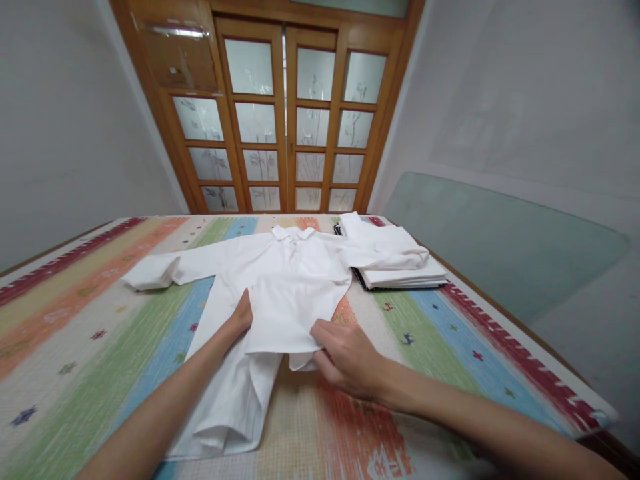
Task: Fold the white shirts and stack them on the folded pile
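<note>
A white long-sleeved shirt [285, 267] lies spread on the patterned cover, its collar [293, 233] at the far end. Pinched in my right hand [345, 350] is the right part of the shirt's lower edge, which is lifted and turned toward the middle. My left hand [243, 312] touches the shirt at the left side of this raised part; the fabric hides its fingers. Below, the lower left part of the shirt is loosely folded and rumpled near me. The left sleeve [200, 261] stretches out, with its cuff end bent over.
A stack of folded white and dark cloth [400, 273] sits at the right, and the shirt's right sleeve lies across it. The striped cover [145, 353] spreads over the table. A glass panel [500, 233] leans by the right wall; wooden doors [285, 120] stand behind.
</note>
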